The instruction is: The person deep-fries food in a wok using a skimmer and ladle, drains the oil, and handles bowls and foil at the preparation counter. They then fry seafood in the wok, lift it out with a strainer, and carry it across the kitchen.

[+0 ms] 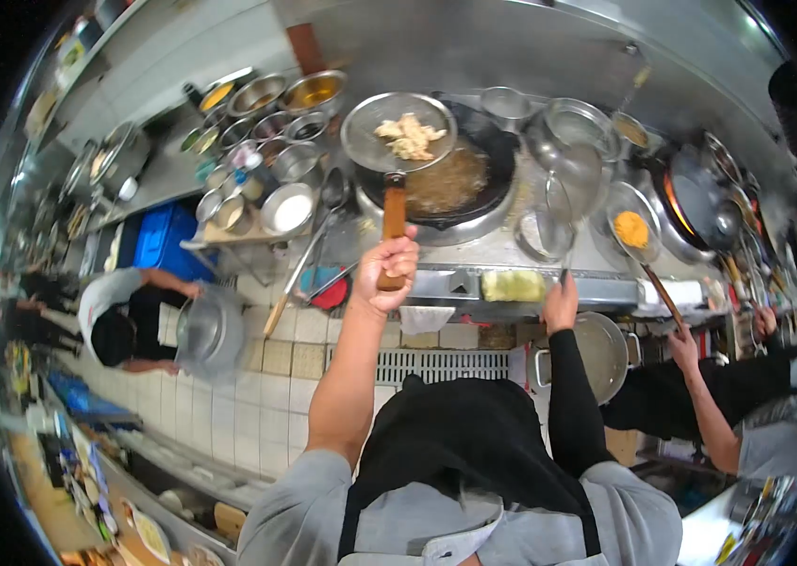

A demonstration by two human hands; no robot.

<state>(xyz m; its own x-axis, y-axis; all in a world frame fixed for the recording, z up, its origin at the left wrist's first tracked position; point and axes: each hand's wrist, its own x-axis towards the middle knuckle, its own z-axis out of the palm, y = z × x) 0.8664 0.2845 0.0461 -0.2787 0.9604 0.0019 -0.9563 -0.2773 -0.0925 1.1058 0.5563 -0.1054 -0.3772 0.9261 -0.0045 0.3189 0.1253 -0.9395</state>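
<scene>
Fingers wrapped round a wooden handle (394, 215), my left hand (386, 271) holds up a round mesh strainer (364, 137). Pale fried pieces (410, 138) lie in the strainer, which is over a black wok (502, 162). Bubbling brown oil (455, 179) fills the wok's bottom. My right hand (561, 304), at the counter's front edge, is closed on the handle of a wire skimmer (559, 212). The skimmer is partly blurred and hangs over the counter, right of the wok.
Metal bowls (287, 208) stand at the left. A co-worker at the right holds a strainer with orange food (631, 229) beside a second wok (696, 193). Another person at the left holds a large metal pot (210, 332). A pot (600, 358) stands below my right hand.
</scene>
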